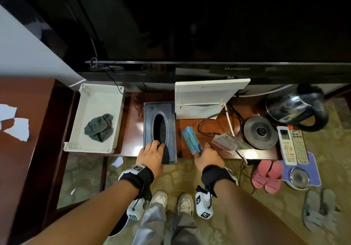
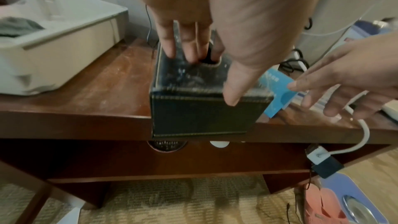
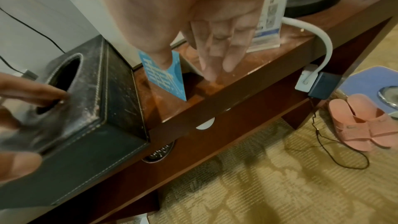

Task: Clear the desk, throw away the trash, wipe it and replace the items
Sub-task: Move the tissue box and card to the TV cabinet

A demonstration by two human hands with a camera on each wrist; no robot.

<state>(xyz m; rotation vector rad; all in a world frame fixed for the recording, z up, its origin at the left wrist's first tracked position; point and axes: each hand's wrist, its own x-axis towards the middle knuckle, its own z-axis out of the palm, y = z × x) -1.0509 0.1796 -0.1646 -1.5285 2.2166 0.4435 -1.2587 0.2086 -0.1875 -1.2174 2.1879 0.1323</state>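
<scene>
A black leather tissue box [image 1: 159, 111] stands at the wooden desk's [image 1: 131, 130] front edge and overhangs it a little. My left hand [image 1: 152, 153] grips its near end, fingers hooked into the oval opening [image 2: 189, 54] and thumb on the front face. Right of it a small blue carton [image 1: 190, 139] stands tilted. My right hand [image 1: 204, 153] pinches its near end: the thumb is on one face [image 3: 161, 60], the other fingertips are down behind it near the desk top. A grey cloth [image 1: 99, 127] lies in a white tray [image 1: 83, 115] at the desk's left.
Behind stand a white folder [image 1: 207, 93] and the TV. A clear card stand [image 1: 228, 142], a white cable [image 1: 230, 123] and a kettle base [image 1: 259, 131] occupy the desk's right. Kettle [image 1: 298, 108], remotes [image 1: 292, 146], pink slippers [image 1: 267, 172] and scale [image 1: 302, 176] are beyond. Paper scraps [image 1: 17, 127] lie left.
</scene>
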